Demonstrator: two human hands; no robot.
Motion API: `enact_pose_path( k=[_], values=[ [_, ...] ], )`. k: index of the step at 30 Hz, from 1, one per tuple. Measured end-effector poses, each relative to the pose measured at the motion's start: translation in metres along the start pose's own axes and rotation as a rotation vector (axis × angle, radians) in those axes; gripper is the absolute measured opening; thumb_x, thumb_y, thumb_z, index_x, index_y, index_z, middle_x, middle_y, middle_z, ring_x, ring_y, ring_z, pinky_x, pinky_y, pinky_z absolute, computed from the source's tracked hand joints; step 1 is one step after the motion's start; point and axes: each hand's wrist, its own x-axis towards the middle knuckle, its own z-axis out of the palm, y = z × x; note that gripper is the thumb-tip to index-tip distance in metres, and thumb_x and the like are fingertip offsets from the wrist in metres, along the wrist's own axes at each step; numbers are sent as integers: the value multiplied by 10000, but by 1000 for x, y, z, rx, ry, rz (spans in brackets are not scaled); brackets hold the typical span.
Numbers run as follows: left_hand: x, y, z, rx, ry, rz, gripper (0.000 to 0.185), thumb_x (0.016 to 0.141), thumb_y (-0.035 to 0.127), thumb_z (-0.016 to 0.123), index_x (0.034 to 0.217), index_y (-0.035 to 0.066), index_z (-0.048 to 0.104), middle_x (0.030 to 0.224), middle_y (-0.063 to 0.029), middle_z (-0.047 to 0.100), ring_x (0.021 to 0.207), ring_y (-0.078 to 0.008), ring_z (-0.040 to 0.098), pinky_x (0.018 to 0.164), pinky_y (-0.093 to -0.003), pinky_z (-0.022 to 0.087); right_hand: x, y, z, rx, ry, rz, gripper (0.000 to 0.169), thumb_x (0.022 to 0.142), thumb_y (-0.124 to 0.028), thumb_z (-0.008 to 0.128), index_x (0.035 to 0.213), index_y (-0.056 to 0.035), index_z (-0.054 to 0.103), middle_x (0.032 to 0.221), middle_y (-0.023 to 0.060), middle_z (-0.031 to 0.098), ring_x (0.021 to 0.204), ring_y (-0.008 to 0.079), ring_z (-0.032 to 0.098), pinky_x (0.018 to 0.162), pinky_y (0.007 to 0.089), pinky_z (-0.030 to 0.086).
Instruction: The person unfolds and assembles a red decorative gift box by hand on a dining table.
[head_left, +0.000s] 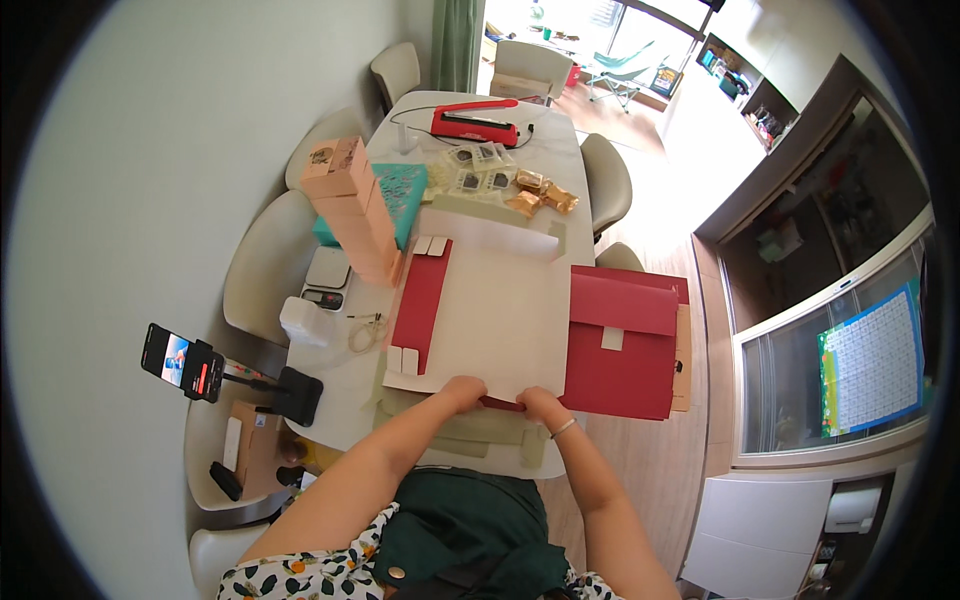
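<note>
A large unfolded cardboard box blank (502, 322), white inside with a red flap (422, 307) along its left side, lies on the table in front of me. My left hand (463, 394) grips its near edge, and my right hand (540, 403) grips the same edge a little to the right. Between the hands a strip of red shows where the edge is folded. Flat red folders or box blanks (622, 360) stick out over the table's right side, beside the white sheet. Pale green sheets (457, 435) lie under the near edge. The fingertips are partly hidden.
A tall stack of peach boxes (352, 217), a teal box (405, 195), a kitchen scale (327, 270) and a phone on a stand (300, 394) line the left. Farther back are gold-wrapped packets (559, 196), clear sachets (480, 169) and a red bag sealer (474, 126). Chairs surround the marble-look table.
</note>
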Motion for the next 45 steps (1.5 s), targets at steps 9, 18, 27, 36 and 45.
enact_pose_path(
  k=[9,18,27,36,45],
  values=[
    [-16,-6,-25,-60,-9,75,212,720,261,738,867,124,670,911,-86,655,918,-304,628,750,-426,509,13,13,7,-72,-18,16,156,647,-78,633,788,-92,696,778,169,660,798,358,643,707,426,518],
    [-138,-108,-41,-21,222,21,113,693,204,720,769,133,674,837,-65,633,848,-283,626,699,-414,510,16,-77,-25,-225,12,113,133,704,-120,641,801,-51,700,847,180,673,832,341,666,674,420,548],
    [-131,-130,-30,-152,210,-178,180,704,273,750,804,127,717,804,-107,674,786,-307,642,691,-416,501,102,-156,-12,161,103,-140,207,771,-256,654,845,-66,687,891,159,664,877,345,632,791,432,507],
    [-122,-132,-29,-217,181,-306,289,667,341,795,866,141,729,800,-100,685,755,-298,647,682,-398,495,113,-135,4,321,83,-90,257,768,-275,687,899,-55,705,894,177,671,883,356,629,792,430,499],
    [-158,-118,-30,-486,399,-146,188,641,203,805,772,124,697,771,-34,661,764,-243,622,694,-347,503,80,-151,-11,292,326,-243,171,751,-209,689,864,-90,640,867,111,627,847,308,614,723,411,489]
  ],
)
